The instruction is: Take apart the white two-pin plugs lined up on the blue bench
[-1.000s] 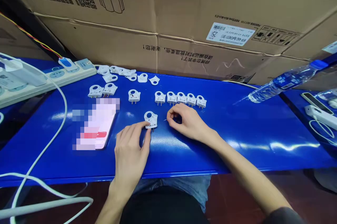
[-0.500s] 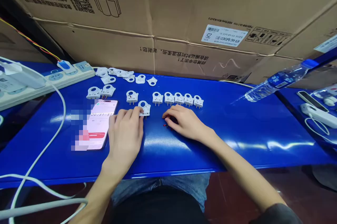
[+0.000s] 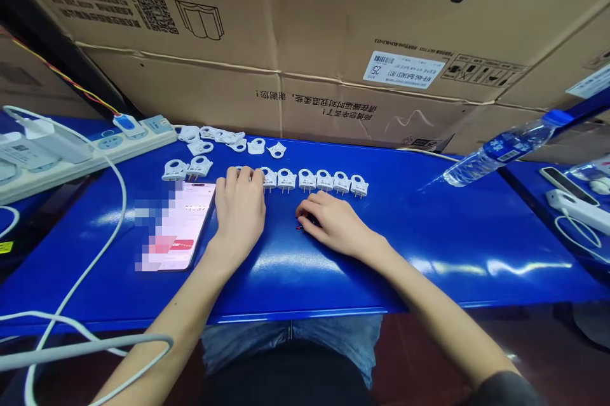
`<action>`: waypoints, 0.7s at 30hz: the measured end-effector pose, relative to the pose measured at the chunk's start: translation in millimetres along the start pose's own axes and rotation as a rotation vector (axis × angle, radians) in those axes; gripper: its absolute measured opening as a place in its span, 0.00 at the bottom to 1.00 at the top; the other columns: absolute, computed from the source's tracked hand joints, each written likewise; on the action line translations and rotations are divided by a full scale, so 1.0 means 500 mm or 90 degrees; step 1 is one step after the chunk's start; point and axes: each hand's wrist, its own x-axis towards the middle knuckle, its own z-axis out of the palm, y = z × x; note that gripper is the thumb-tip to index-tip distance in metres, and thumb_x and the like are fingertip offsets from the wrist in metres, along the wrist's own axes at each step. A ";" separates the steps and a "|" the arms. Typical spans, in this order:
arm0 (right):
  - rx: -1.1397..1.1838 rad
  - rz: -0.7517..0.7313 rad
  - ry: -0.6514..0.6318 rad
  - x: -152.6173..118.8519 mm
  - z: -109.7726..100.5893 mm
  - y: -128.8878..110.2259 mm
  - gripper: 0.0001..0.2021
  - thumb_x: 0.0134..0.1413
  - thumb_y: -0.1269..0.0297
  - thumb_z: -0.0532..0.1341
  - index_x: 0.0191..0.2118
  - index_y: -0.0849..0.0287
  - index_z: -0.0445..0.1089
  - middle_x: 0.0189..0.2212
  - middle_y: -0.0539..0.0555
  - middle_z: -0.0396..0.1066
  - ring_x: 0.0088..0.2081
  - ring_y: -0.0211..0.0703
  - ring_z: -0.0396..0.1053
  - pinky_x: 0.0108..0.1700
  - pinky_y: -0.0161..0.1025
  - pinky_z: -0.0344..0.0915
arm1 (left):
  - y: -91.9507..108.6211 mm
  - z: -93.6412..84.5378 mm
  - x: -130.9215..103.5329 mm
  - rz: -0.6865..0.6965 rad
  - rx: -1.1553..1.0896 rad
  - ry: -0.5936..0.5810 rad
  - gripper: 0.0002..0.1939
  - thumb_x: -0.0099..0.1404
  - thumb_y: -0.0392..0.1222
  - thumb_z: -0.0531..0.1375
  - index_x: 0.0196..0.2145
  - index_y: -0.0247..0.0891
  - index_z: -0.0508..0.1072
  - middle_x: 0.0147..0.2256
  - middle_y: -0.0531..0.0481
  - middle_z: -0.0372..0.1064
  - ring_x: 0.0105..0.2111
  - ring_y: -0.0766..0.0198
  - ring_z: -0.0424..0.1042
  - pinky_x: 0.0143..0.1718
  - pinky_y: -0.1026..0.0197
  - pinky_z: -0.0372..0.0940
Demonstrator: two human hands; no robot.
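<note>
Left hand (image 3: 241,206): flat, palm down, fingers extended together; I see the fingertips touching the leftmost white plug (image 3: 269,178) of the row, not gripping it.
Right hand (image 3: 333,222): loosely curled on the counter (image 3: 429,234), fingertips over a small dark part with a red wire (image 3: 301,226); whether it grips, I cannot tell.
Plug row (image 3: 324,181): pins toward me, just beyond both hands.
Phone (image 3: 178,225): just left of the left hand.
Cardboard box (image 3: 305,44): walls off the far edge.
Open room: bare counter rightward, up to the water bottle (image 3: 505,147).
</note>
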 end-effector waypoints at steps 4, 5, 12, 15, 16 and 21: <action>-0.016 0.020 0.010 -0.004 -0.009 -0.001 0.08 0.73 0.62 0.57 0.45 0.58 0.72 0.42 0.57 0.74 0.47 0.49 0.69 0.44 0.42 0.66 | -0.010 0.007 -0.007 -0.016 -0.002 0.035 0.20 0.72 0.36 0.48 0.55 0.33 0.72 0.52 0.32 0.72 0.52 0.36 0.70 0.46 0.41 0.65; -0.018 0.029 0.012 -0.005 -0.012 0.000 0.08 0.73 0.60 0.58 0.45 0.58 0.71 0.42 0.58 0.74 0.47 0.50 0.70 0.43 0.42 0.66 | -0.016 0.008 -0.011 -0.025 -0.002 0.042 0.21 0.72 0.37 0.48 0.57 0.33 0.70 0.53 0.31 0.72 0.52 0.35 0.70 0.47 0.40 0.65; -0.019 0.099 0.018 -0.017 -0.024 0.014 0.16 0.71 0.48 0.59 0.43 0.57 0.70 0.40 0.59 0.76 0.35 0.48 0.72 0.36 0.43 0.64 | -0.043 0.008 -0.035 -0.050 0.004 0.038 0.21 0.72 0.37 0.46 0.55 0.31 0.71 0.51 0.31 0.73 0.51 0.37 0.71 0.46 0.41 0.67; -0.033 0.114 0.006 -0.019 -0.025 0.014 0.16 0.71 0.47 0.59 0.43 0.57 0.70 0.39 0.58 0.76 0.34 0.48 0.73 0.34 0.42 0.63 | -0.043 0.004 -0.043 -0.054 0.005 0.027 0.20 0.73 0.36 0.45 0.53 0.32 0.71 0.49 0.33 0.73 0.49 0.39 0.72 0.45 0.42 0.67; -0.034 0.115 -0.003 -0.019 -0.026 0.012 0.17 0.70 0.47 0.59 0.43 0.57 0.70 0.39 0.58 0.77 0.35 0.48 0.74 0.34 0.42 0.62 | -0.043 0.003 -0.045 -0.057 0.003 0.024 0.19 0.73 0.36 0.45 0.53 0.32 0.71 0.48 0.34 0.73 0.49 0.40 0.72 0.45 0.43 0.67; 0.000 0.080 -0.024 -0.017 -0.022 -0.002 0.17 0.68 0.48 0.62 0.47 0.58 0.69 0.39 0.57 0.77 0.35 0.49 0.74 0.34 0.41 0.61 | -0.036 0.001 -0.061 -0.079 -0.020 0.025 0.17 0.73 0.40 0.48 0.51 0.36 0.72 0.46 0.36 0.73 0.46 0.40 0.74 0.42 0.44 0.67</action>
